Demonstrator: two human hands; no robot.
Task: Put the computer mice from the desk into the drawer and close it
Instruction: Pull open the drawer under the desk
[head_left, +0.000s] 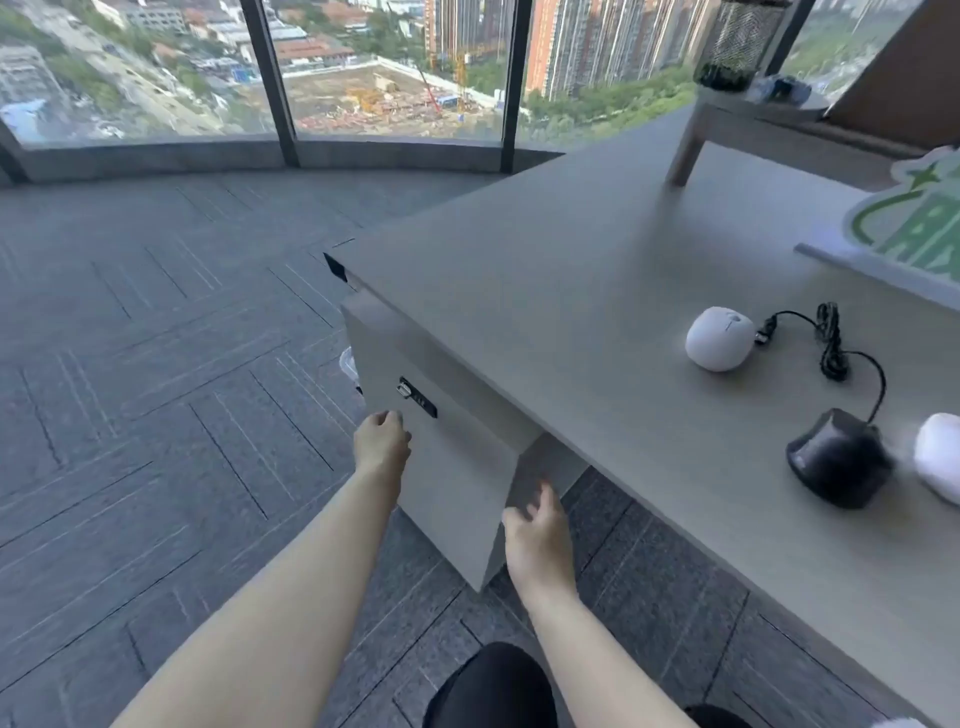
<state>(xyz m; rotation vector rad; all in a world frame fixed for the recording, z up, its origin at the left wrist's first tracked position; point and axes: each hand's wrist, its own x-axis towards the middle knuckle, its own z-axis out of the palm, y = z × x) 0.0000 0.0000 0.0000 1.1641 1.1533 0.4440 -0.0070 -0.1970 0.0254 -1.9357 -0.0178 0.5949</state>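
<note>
Both hands are on the drawer (457, 467) under the tabletop (597, 291), prob. to pull it out: left hand (382, 441) curled at the front, right hand (537, 535) loosely spread on its side. Mice (719, 338) lie on top, right of the drawer.

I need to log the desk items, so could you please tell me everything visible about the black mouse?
The black mouse is a dark, rounded, tall-bodied shape with a smooth, slightly glossy plastic look. It rests on the grey desk, towards its near right part, beside a white object at the picture's edge. A thin black cable runs from it, partly bundled, towards the white mouse farther back. No hand touches it.
</note>
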